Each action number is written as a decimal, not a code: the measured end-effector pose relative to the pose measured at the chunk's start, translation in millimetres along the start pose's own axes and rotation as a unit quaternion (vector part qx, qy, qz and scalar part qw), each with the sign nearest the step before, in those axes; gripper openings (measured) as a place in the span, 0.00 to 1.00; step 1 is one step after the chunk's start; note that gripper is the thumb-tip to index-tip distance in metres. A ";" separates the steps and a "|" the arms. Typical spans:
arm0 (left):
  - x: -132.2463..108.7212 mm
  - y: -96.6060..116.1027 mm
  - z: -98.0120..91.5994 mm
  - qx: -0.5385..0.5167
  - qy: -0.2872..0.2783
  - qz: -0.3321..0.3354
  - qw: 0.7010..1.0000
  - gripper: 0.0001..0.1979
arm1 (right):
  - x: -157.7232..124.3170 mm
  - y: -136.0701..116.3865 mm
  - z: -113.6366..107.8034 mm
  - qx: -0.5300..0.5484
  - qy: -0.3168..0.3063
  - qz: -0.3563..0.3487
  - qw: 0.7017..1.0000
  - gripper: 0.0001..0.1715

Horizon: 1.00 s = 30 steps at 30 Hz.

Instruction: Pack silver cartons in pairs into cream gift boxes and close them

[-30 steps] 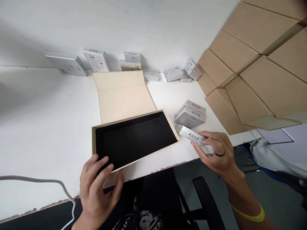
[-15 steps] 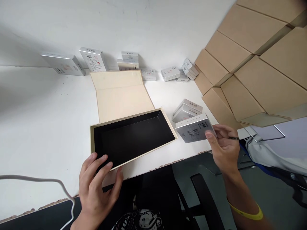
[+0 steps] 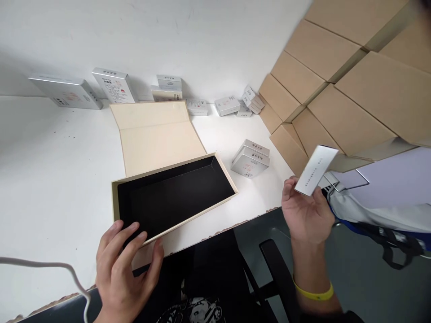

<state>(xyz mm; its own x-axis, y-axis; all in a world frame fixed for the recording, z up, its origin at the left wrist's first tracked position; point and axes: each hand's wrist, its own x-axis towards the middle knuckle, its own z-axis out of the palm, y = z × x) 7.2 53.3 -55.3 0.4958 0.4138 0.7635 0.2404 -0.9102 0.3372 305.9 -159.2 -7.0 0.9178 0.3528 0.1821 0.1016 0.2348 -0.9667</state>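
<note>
A cream gift box with a black inside lies on the white table, and nothing is in it. Its lid is folded back towards the wall. My left hand grips the box's near left corner, fingers over the rim and thumb outside. Off the table's right front edge, my right hand holds a silver carton up, palm showing, with a narrow printed side towards me. Two more silver cartons stand together just right of the box.
Several silver cartons line the wall at the back. Brown cardboard boxes are stacked along the right. A grey cable crosses the table at left. Below the chipped front edge is a black chair armrest.
My right hand has lifted the silver carton away from the two standing cartons and turned it from its broad face to a narrow side. My left hand stays on the box corner.
</note>
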 end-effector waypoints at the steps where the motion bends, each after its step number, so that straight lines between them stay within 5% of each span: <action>1: -0.2 -0.3 0.5 -0.002 0.000 -0.003 1.000 0.32 | -3.2 3.2 1.8 0.002 0.006 -0.009 1.000 0.21; 13: 0.8 1.1 -0.8 -0.017 0.006 0.005 1.000 0.31 | -31.5 20.9 20.5 0.102 0.016 0.083 0.991 0.20; 17: 1.0 1.3 -1.1 -0.019 0.005 -0.005 1.000 0.30 | -22.9 13.2 18.9 -0.013 0.037 0.096 0.995 0.18; 21: -0.3 1.7 0.1 -0.015 0.006 -0.023 1.000 0.29 | -12.4 12.3 24.5 -0.084 0.086 0.023 0.992 0.24; 26: -1.4 1.9 0.3 -0.009 0.006 -0.014 1.000 0.27 | -11.9 27.1 40.5 -0.159 0.096 -0.009 0.983 0.31; 30: -1.2 1.8 -0.6 -0.002 0.004 -0.010 1.000 0.27 | -18.3 41.4 47.4 -0.190 0.081 -0.016 0.978 0.26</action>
<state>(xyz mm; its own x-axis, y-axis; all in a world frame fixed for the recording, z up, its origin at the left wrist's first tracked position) 6.6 51.1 -55.3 0.4836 0.4313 0.7617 0.2474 -0.9021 0.3537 275.1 -113.0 -41.9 0.9576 0.1945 0.2127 0.2386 -0.1207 -0.9636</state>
